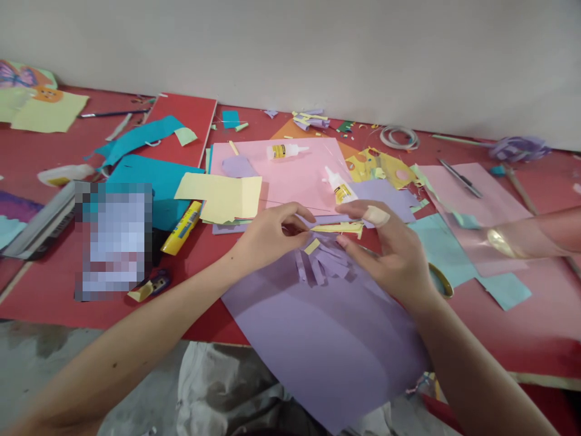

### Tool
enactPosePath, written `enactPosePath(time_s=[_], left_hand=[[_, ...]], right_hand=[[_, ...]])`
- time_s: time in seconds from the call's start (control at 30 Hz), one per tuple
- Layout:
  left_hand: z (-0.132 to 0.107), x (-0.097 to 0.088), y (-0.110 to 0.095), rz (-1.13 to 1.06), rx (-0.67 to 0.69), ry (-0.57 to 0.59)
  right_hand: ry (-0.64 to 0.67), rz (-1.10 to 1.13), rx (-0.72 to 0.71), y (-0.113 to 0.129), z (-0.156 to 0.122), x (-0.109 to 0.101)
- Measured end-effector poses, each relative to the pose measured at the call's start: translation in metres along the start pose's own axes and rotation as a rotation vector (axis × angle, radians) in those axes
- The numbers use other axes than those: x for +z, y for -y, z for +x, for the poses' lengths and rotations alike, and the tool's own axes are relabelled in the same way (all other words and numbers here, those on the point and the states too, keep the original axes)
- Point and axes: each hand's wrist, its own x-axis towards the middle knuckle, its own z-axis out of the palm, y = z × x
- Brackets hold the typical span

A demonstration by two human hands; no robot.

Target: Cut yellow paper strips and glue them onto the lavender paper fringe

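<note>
Red desk (40, 290), littered with cut paper. One large purple sheet (318, 327) overhangs its near edge. One pink sheet (290, 181) behind carries two glue bottles: far bottle (284, 151), near bottle (338, 184). Left hand (267, 233) and right hand (390, 254) each have their grip pinched onto one yellow strip (340, 228), held just above the purple sheet. The strip's left end is hidden by fingers. One co-worker's forearm (535, 233) is cut off at right.

Right hand (390, 254) pinches a yellow strip (338, 227) beside left hand (267, 233).
</note>
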Motion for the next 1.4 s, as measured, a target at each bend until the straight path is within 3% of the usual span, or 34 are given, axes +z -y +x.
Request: enactPosePath(time_s=[0.2,0.87,1.4], left_hand=[[0.001,-0.001,0.000,0.029,0.026,-0.003],[0.002,-0.006,-0.009,-0.079,-0.015,-0.023],[-0.002,-0.007,-0.016,-0.042,0.002,-0.052]], right_hand=[[0.063,0.005,-0.134,0.000,0.000,0.003],[0.164,0.075,-0.258,-0.007,0.007,-0.005],[0.254,0.077,-0.120,-0.017,0.006,-0.011]])
